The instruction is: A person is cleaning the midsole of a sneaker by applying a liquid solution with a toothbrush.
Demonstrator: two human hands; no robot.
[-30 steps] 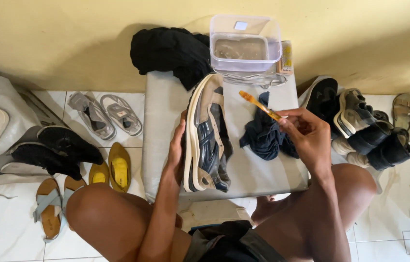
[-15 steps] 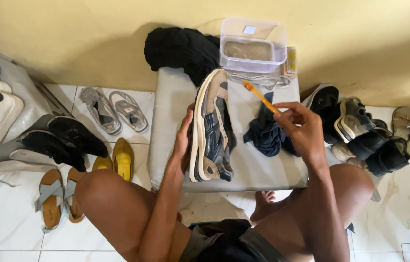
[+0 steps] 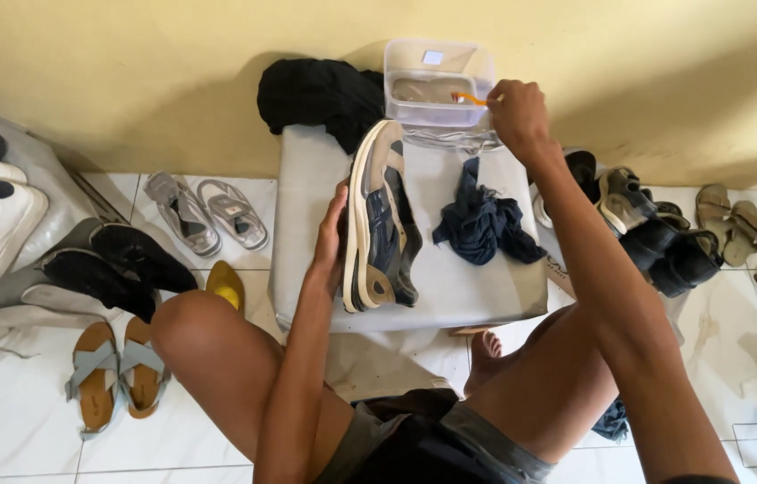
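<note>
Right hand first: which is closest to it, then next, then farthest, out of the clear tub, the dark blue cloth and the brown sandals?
From the right hand:
1. Clear tub, just beside it by the wall.
2. Dark blue cloth, below it on the grey pad.
3. Brown sandals, far off on the floor's left side.

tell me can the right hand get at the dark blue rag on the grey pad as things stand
Probably yes. The right hand is up at the clear tub with an orange brush in its grip. The rag lies just below it on the pad, uncovered. The sneaker stands off to the side.
</note>
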